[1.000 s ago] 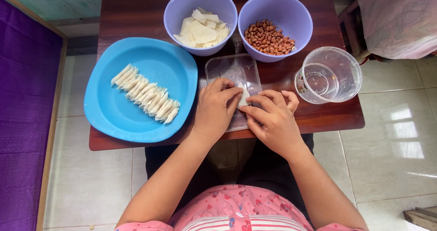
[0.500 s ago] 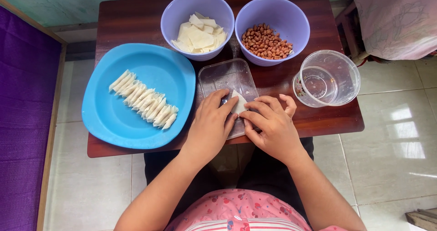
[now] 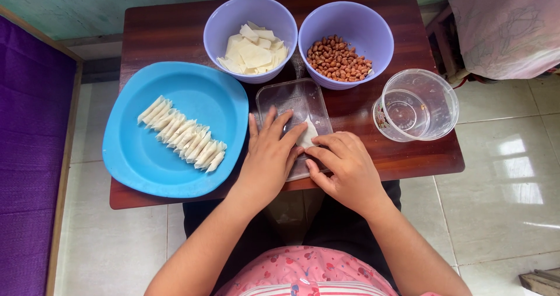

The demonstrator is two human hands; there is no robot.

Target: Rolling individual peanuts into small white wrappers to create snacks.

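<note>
Two bare hands work close together over a clear rectangular plastic tray (image 3: pixel 291 106) at the front edge of the dark brown wooden surface (image 3: pixel 169 33). The left hand (image 3: pixel 269 156) lies flat on the tray with its fingers spread, and its fingertips press on a small pale piece of dough wrapper (image 3: pixel 307 134). The right hand (image 3: pixel 345 166) is just beside it, with the fingers curled inward, and the fingertips pinch the lower edge of the same wrapper, so both grips are closed on it. The wrapper lies on the right part of the tray, between the two hands.

To the left is a round blue plastic plate (image 3: pixel 146 162) with a slanted row of folded white dough pieces (image 3: pixel 182 134). Behind the tray stand two lilac plastic bowls: the left bowl (image 3: pixel 224 16) holds cut white wrapper sheets (image 3: pixel 252 55), the right bowl (image 3: pixel 373 27) holds brown peanuts (image 3: pixel 339 58). A clear plastic cup (image 3: pixel 415 104) stands at the right.
</note>
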